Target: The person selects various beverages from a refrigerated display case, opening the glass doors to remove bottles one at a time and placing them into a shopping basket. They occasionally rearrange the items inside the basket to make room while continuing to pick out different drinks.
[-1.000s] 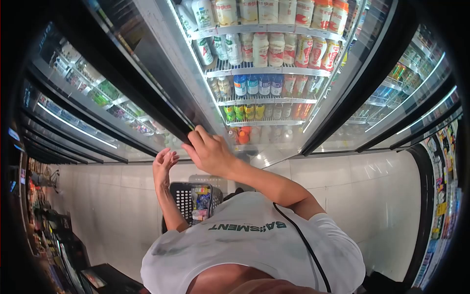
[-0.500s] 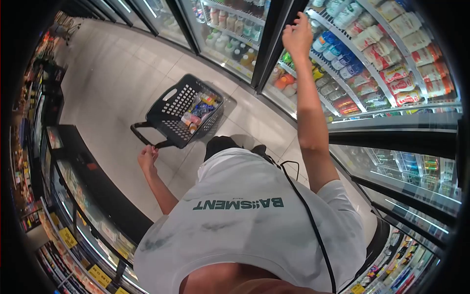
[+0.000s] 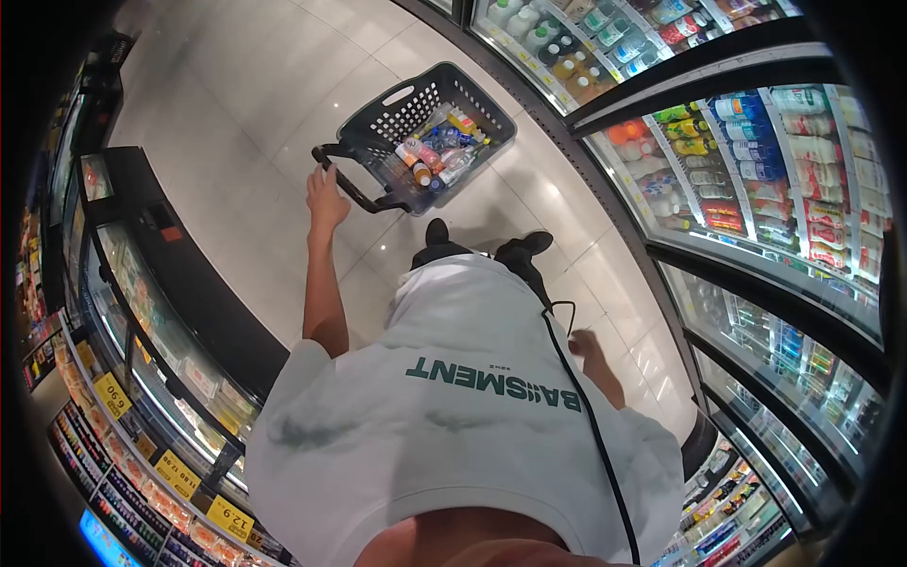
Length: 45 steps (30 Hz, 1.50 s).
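Observation:
My left hand reaches forward with its fingers closed around the black handle of a dark grey shopping basket. The basket has perforated walls and stands in front of my feet. Inside lie several bottles and packets, some with orange, blue and yellow parts. Low at my right side is my right hand, smeared by motion, so I cannot tell whether its fingers hold anything. It is near the hem of my white shirt, apart from the fridges.
Glass-door drink fridges full of bottles run along the right, with dark door frames. A long chilled case curves along the left, with yellow price tags below. Pale tiled floor lies between.
My right hand has come down from the fridge frame to my side. The view has turned, and the basket appears further right and higher, with my left hand still on its handle.

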Tool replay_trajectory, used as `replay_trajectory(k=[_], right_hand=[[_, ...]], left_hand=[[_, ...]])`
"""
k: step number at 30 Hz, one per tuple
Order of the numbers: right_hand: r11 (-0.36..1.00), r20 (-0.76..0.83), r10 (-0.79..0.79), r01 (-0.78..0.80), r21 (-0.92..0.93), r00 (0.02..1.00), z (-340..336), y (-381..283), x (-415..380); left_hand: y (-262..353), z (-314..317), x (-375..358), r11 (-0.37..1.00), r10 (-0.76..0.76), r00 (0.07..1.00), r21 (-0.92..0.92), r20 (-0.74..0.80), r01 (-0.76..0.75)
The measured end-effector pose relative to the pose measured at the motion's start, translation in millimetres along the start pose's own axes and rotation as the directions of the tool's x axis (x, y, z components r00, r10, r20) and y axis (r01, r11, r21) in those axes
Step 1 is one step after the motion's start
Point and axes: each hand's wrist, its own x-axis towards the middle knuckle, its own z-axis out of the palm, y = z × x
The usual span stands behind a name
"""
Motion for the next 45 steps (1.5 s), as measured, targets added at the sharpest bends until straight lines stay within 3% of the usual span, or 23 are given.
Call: replay_trajectory(k=[1,3,5,8,11,12,13,14,17,19,22,24,26,28,29,31,32,33,35,37,39,42,45], right_hand=[[0.993,-0.010,0.063,-0.064,-0.103,0.998,16,36,-25],[0.893,0.089,-0.026,0.063,-0.446,0.996,33,86,-46],[0.734,0.187,-0.150,0.235,-0.637,0.971,49,100,-51],[0.535,0.310,-0.346,0.458,-0.710,0.886,53,82,-37],[0.216,0.472,-0.607,0.704,-0.676,0.640,43,54,-10],[0.268,0.443,-0.641,0.724,-0.636,0.627,54,19,-50],[0.862,0.226,-0.400,0.448,-0.235,0.888,57,-19,-102],[0.947,0.084,-0.312,0.317,-0.052,0.946,69,-47,-109],[0.876,-0.031,-0.476,0.471,-0.099,0.879,57,-116,-93],[0.863,-0.055,-0.504,0.504,-0.024,0.862,56,-156,-110],[0.821,-0.097,-0.568,0.555,-0.132,0.818,71,-198,-129],[0.713,-0.002,-0.672,0.647,-0.271,0.740,90,-212,-119],[0.708,0.084,-0.673,0.673,-0.217,0.735,129,-236,-144],[0.615,0.201,-0.754,0.779,-0.120,0.626,174,-256,-179],[0.520,0.313,-0.793,0.849,-0.096,0.522,196,-265,-181],[0.145,0.426,-0.876,0.965,-0.217,0.227,244,-282,-207],[0.114,0.480,-0.857,0.977,-0.182,0.190,266,-287,-221],[-0.048,0.518,-0.851,0.968,-0.246,0.089,286,-287,-227],[-0.211,0.590,-0.807,0.945,-0.248,-0.026,305,-282,-251],[-0.324,0.713,-0.700,0.909,-0.264,-0.042,340,-271,-212],[-0.298,0.790,-0.607,0.897,-0.327,0.086,349,-250,-197],[-0.339,0.803,-0.596,0.908,-0.246,-0.005,339,-242,-203],[-0.371,0.820,-0.571,0.900,-0.227,-0.028,336,-251,-197]], left_hand=[[-1,-5,3,0.991,0.067,0.994,0.108,0.090,-0.077],[-9,-7,9,0.959,0.109,0.983,0.246,0.144,-0.143],[-13,-13,21,0.872,0.241,0.960,0.403,0.144,-0.279],[-19,1,53,0.725,0.501,0.859,0.491,0.106,-0.483],[-12,-6,83,0.605,0.439,0.746,0.449,0.501,-0.658],[-20,-3,89,0.601,0.513,0.708,0.386,0.486,-0.700],[-27,7,85,0.607,0.501,0.714,0.389,0.490,-0.693],[-25,4,78,0.610,0.490,0.720,0.396,0.492,-0.686],[-5,14,48,0.647,0.491,0.751,0.393,0.441,-0.653],[19,23,10,0.714,0.433,0.780,0.357,0.452,-0.603],[72,52,-43,0.773,0.386,0.835,0.356,0.393,-0.525],[109,67,-61,0.839,0.317,0.867,0.313,0.385,-0.445],[142,70,-65,0.887,0.250,0.874,0.263,0.417,-0.379],[161,56,-66,0.913,0.196,0.867,0.238,0.458,-0.332],[167,53,-66,0.922,0.180,0.868,0.229,0.462,-0.313],[177,52,-67,0.933,0.154,0.876,0.225,0.458,-0.282],[183,54,-71,0.938,0.142,0.878,0.220,0.457,-0.267],[189,56,-74,0.945,0.125,0.882,0.217,0.455,-0.246],[194,67,-81,0.960,0.084,0.889,0.203,0.451,-0.193],[196,77,-84,0.955,0.068,0.895,0.232,0.440,-0.186],[184,88,-81,0.963,0.098,0.902,0.188,0.421,-0.192],[150,85,-75,0.929,0.355,0.792,-0.096,0.497,-0.356],[103,91,-62,0.883,0.465,0.736,-0.200,0.492,-0.425]])
